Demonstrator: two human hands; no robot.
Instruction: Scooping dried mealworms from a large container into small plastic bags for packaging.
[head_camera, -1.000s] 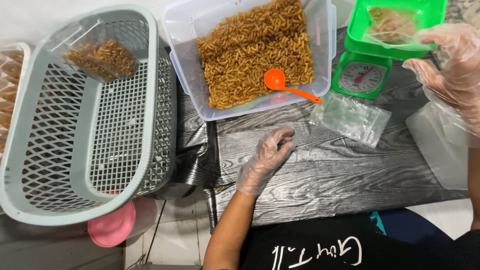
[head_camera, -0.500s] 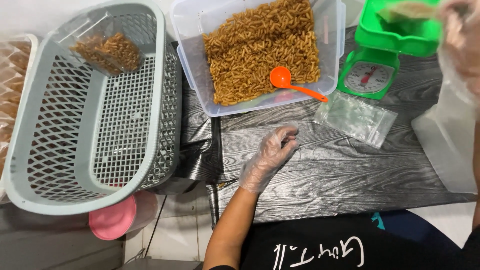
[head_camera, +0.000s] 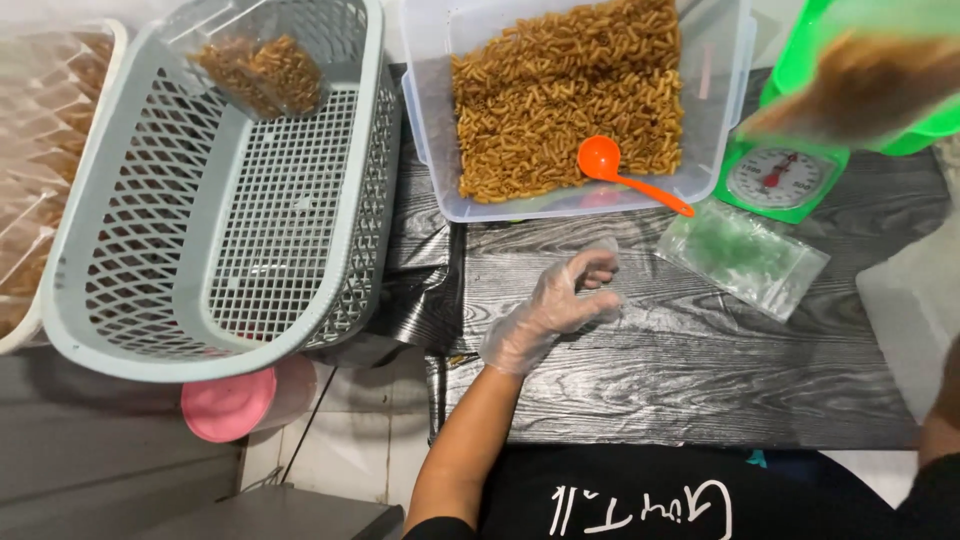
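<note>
Head view, looking down at a dark wood-grain table (head_camera: 700, 400). The left hand (head_camera: 555, 310), in a thin clear disposable glove, rests on the table with its fingers loosely curled and holds nothing; it lies just below the clear rectangular plastic tub (head_camera: 425, 120) of golden-brown fried snack pieces. The right hand cannot be made out, so its grip cannot be told. At the upper right edge a blurred clear bag of brown snack pieces (head_camera: 865, 85) is raised in front of the green kitchen scale with a round dial (head_camera: 785, 180).

An orange plastic scoop (head_camera: 605, 160) lies inside the tub on the snack pieces, its handle reaching over the tub's near right corner. A stack of empty clear plastic bags (head_camera: 745, 255) lies flat on the table, just below the scale and to the right of the left hand, apart from it.

To the left stands a pale grey-green oval lattice basket (head_camera: 200, 250); a filled clear bag of snack pieces (head_camera: 260, 70) sits at its far end. A white tray of packed bags (head_camera: 40, 180) borders the basket's left side. A pink round lid (head_camera: 230, 405) shows beneath the basket's near rim.
</note>
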